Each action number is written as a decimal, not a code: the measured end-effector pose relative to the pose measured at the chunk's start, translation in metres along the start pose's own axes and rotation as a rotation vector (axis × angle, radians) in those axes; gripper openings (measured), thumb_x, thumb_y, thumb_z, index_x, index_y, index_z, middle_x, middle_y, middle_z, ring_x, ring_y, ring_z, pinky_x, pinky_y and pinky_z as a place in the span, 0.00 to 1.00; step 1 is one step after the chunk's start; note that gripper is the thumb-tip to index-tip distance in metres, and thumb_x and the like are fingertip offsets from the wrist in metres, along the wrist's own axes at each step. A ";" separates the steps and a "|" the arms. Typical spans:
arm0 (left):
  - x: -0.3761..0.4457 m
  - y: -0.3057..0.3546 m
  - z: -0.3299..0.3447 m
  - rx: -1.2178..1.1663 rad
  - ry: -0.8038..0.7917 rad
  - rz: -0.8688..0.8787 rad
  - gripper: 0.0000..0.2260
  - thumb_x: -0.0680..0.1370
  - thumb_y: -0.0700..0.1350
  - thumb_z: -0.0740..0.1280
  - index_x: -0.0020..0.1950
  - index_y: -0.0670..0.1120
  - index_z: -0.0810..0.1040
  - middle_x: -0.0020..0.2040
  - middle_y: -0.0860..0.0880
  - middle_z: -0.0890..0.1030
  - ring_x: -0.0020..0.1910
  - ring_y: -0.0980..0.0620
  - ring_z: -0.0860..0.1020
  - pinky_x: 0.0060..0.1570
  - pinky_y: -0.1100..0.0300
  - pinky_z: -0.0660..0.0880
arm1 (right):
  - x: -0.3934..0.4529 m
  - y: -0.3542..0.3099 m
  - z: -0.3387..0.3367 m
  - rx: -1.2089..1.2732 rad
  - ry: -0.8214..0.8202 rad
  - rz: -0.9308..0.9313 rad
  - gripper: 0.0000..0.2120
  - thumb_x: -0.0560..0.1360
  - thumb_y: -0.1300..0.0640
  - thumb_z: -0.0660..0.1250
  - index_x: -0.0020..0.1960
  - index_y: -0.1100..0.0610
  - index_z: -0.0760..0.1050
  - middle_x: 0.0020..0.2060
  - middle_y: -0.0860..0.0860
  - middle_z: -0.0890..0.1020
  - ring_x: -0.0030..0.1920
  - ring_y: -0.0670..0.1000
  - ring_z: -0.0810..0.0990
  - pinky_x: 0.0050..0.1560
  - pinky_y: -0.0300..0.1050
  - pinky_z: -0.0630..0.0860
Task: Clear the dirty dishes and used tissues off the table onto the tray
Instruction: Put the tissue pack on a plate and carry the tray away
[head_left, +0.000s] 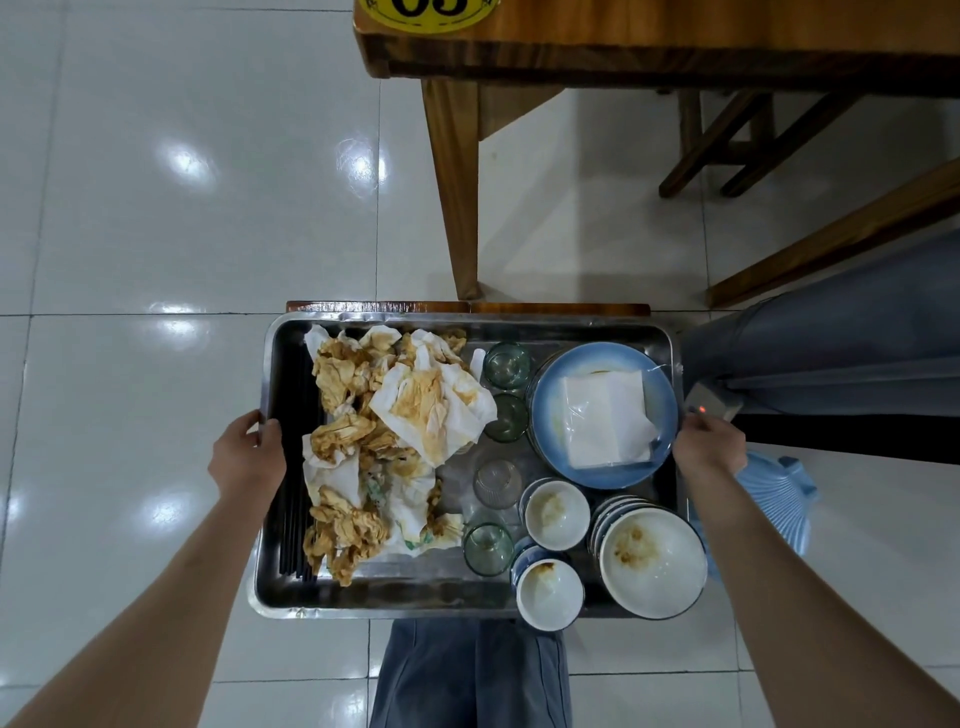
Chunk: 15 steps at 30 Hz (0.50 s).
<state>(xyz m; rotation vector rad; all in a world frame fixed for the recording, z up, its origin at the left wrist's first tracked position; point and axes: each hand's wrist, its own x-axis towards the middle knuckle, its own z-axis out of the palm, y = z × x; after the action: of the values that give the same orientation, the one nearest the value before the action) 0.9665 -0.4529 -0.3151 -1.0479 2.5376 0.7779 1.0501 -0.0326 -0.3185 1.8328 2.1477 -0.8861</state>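
Both your left hand (248, 453) and right hand (707, 442) grip the loaded rectangular steel tray (395, 597); stained crumpled tissues (395, 426) and dirty bowls (652, 564) aboard, clearing looks finished.

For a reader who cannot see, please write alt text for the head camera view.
Two bare hands, left hand and right hand, grip the short ends of a rectangular steel tray above a white tiled floor. It holds stained crumpled tissues, black chopsticks, small glasses, a blue plate and white bowls.
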 end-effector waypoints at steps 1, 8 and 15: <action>0.000 -0.002 0.001 -0.003 0.000 -0.007 0.17 0.78 0.45 0.60 0.66 0.44 0.74 0.54 0.41 0.81 0.53 0.39 0.77 0.56 0.51 0.71 | 0.001 0.000 0.001 0.006 -0.001 0.021 0.15 0.78 0.56 0.61 0.59 0.61 0.78 0.58 0.63 0.78 0.60 0.64 0.74 0.59 0.48 0.70; 0.006 -0.006 0.007 -0.091 0.016 -0.111 0.16 0.79 0.46 0.57 0.65 0.46 0.75 0.58 0.41 0.79 0.55 0.39 0.76 0.51 0.52 0.72 | 0.006 0.001 0.004 0.089 0.004 0.150 0.20 0.75 0.48 0.64 0.56 0.64 0.79 0.56 0.61 0.80 0.58 0.62 0.77 0.57 0.49 0.72; 0.011 -0.008 0.011 -0.109 0.034 -0.160 0.15 0.80 0.45 0.58 0.64 0.44 0.76 0.60 0.40 0.78 0.57 0.38 0.75 0.51 0.54 0.70 | 0.008 0.002 0.005 0.059 -0.032 0.248 0.32 0.75 0.40 0.61 0.58 0.70 0.73 0.58 0.65 0.76 0.59 0.62 0.75 0.54 0.49 0.70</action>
<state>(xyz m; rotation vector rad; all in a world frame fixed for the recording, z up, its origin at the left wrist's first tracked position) 0.9650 -0.4574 -0.3320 -1.2907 2.4254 0.8689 1.0494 -0.0282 -0.3271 2.0422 1.8413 -0.9216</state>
